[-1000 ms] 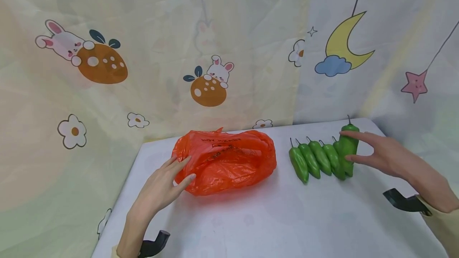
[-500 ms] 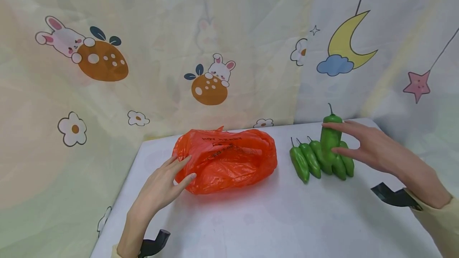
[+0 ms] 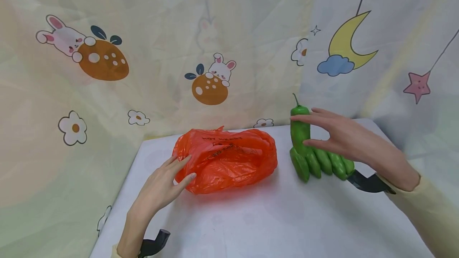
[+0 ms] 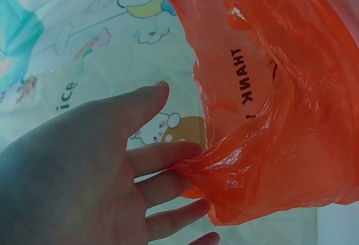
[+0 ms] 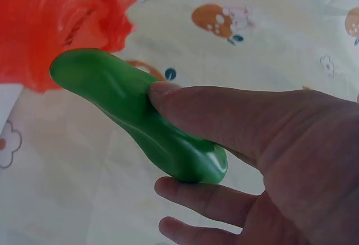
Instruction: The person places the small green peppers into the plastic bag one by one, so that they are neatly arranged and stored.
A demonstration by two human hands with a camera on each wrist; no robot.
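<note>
A green pepper (image 3: pixel 299 128) hangs upright, stem up, above the left part of a row of several green peppers (image 3: pixel 338 165). My right hand (image 3: pixel 346 136) grips it; in the right wrist view the thumb presses along the held pepper (image 5: pixel 120 102), and part of the grip behind it is hidden. The crumpled red plastic bag (image 3: pixel 233 170) lies on the table with its mouth spread. At the bag's left edge is my left hand (image 3: pixel 159 190). The left wrist view has its fairly straight fingers touching the bag's rim (image 4: pixel 224 166), thumb apart.
The white table (image 3: pixel 247 226) carries the bag and the pepper row. A printed cloth (image 3: pixel 161 51) hangs behind and to the left of it. A black wrist mount (image 3: pixel 369 181) under the right arm passes close to the row's right end.
My right hand has carried the pepper leftward and slightly up, from the row's right end to above its left end. The left hand and the bag stay nearly still.
</note>
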